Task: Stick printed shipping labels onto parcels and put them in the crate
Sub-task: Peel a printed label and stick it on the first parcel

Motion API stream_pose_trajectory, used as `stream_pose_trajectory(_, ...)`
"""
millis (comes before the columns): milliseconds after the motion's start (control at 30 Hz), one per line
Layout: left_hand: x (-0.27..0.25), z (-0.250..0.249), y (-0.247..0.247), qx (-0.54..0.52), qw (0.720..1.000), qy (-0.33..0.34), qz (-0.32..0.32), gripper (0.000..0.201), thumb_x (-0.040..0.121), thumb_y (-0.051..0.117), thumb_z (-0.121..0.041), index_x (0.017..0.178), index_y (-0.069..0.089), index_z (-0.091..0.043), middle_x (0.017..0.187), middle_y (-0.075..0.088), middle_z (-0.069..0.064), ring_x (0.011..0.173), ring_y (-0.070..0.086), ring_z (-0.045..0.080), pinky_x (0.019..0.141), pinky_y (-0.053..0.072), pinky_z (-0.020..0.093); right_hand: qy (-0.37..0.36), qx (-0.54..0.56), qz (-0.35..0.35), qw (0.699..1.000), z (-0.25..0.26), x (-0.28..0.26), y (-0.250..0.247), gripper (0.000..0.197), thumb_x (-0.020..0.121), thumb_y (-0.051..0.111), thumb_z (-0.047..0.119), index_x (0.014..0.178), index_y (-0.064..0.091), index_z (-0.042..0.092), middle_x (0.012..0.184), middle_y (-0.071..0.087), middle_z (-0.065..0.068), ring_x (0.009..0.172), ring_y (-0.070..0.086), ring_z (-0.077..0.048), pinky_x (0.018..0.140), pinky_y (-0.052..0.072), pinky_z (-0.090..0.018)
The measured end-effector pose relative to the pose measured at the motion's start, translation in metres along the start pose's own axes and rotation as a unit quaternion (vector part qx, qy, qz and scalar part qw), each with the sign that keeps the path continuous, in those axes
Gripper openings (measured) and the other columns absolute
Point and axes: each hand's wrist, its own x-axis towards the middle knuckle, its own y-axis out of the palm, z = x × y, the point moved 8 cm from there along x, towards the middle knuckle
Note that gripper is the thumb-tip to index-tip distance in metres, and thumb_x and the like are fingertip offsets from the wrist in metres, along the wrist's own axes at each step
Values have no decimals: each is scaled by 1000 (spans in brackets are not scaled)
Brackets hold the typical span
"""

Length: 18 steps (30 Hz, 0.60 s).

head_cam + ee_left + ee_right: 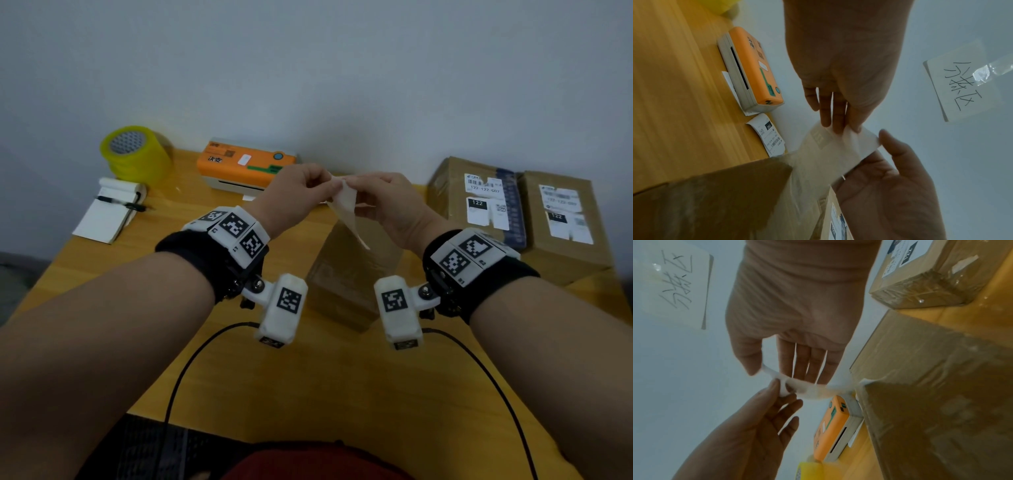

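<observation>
A white shipping label [344,205] hangs in the air between both hands, curling down toward a plain brown parcel [349,274] at the table's middle. My left hand [308,188] pinches the label's upper edge with thumb and fingertips [830,123]. My right hand [370,195] pinches the other end of the label [834,146] with its thumb [887,139]. In the right wrist view the label [807,389] bends between the two hands beside the parcel [941,394]. No crate shows plainly.
An orange label printer [245,164] stands by the wall, and another printed label [768,134] lies beside it. Two labelled parcels [486,202] [565,222] are at the right. A yellow tape roll [135,154] and a notepad with a pen [109,212] are at the left.
</observation>
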Motion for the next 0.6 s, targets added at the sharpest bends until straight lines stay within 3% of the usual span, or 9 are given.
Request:
stream_pose_trajectory(133, 1, -11, 3, 29, 999, 28, 8, 22, 92, 57, -20, 91, 67, -1, 80, 65, 9, 67, 55, 5, 61, 46, 14, -34, -16, -14, 999, 8, -1, 0, 17, 87, 64, 27, 86, 72, 12, 83, 71, -7, 82, 66, -21, 83, 54, -37)
stream_pose_trajectory(200, 2, -15, 4, 47, 998, 47, 8, 21, 91, 59, -20, 90, 69, -1, 79, 65, 12, 67, 57, 9, 63, 48, 25, -46, -24, -16, 999, 10, 0, -2, 9, 87, 65, 19, 85, 73, 14, 83, 72, -5, 83, 66, -20, 84, 54, -38)
stream_pose_trajectory(300, 2, -14, 4, 68, 996, 53, 9, 22, 91, 59, -19, 88, 69, 0, 78, 64, 17, 66, 53, 15, 64, 46, 31, -53, -44, -14, 998, 11, 2, -4, 9, 88, 64, 13, 84, 71, 15, 81, 71, -1, 79, 66, -13, 76, 55, -28)
stream_pose_trajectory(367, 2, -14, 5, 75, 996, 56, 11, 20, 91, 59, -19, 88, 69, -2, 79, 65, 14, 68, 55, 15, 65, 46, 29, -64, -67, -21, 995, 13, 1, -5, 10, 88, 64, 12, 82, 70, 16, 78, 69, 2, 75, 65, -8, 69, 52, -21)
stream_pose_trajectory(467, 1, -15, 6, 69, 996, 61, 18, 18, 90, 59, -18, 85, 68, -4, 70, 58, 1, 59, 47, -1, 58, 39, 12, -72, -102, -34, 992, 13, 2, -7, 13, 89, 63, 14, 78, 67, 19, 74, 66, 3, 70, 62, -7, 67, 50, -21)
stream_pose_trajectory(600, 0, -13, 5, 35, 999, 40, 14, 25, 91, 58, -16, 78, 61, 5, 64, 47, 3, 53, 38, 1, 54, 34, 11, -65, -104, -48, 991, 10, 5, -10, 15, 92, 60, 16, 78, 65, 18, 76, 65, 2, 73, 63, -10, 70, 51, -25)
